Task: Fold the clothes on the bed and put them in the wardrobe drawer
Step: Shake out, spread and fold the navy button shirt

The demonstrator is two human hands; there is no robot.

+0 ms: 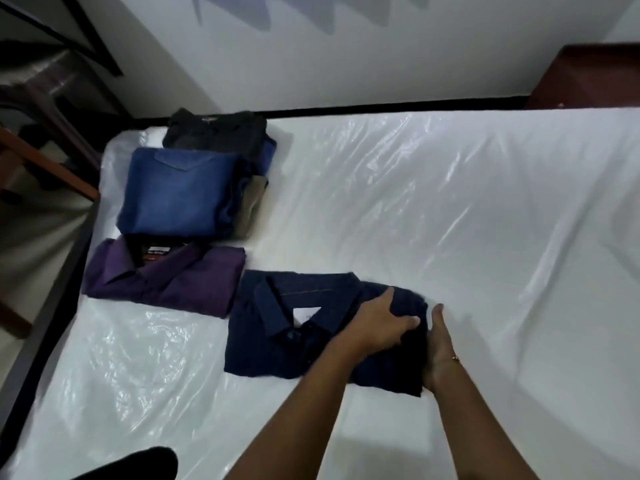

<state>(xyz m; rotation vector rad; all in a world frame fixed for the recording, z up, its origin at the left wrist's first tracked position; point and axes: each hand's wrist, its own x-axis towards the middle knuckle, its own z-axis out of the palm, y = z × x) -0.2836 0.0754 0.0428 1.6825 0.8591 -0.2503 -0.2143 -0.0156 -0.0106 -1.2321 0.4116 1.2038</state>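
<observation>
A navy shirt lies folded on the bed, collar up, with a white label showing. My left hand lies on its right part, thumb spread and fingers curled over the cloth's right edge. My right hand stands flat against that same right edge, fingers straight and pointing away from me. A folded purple shirt lies just left of the navy one. Behind it sit folded blue jeans on a tan garment, and a black garment further back.
The mattress is wrapped in shiny clear plastic. A wooden chair stands off the bed's left side. A dark red-brown cabinet is at the far right by the white wall. A dark shape shows at the bottom left.
</observation>
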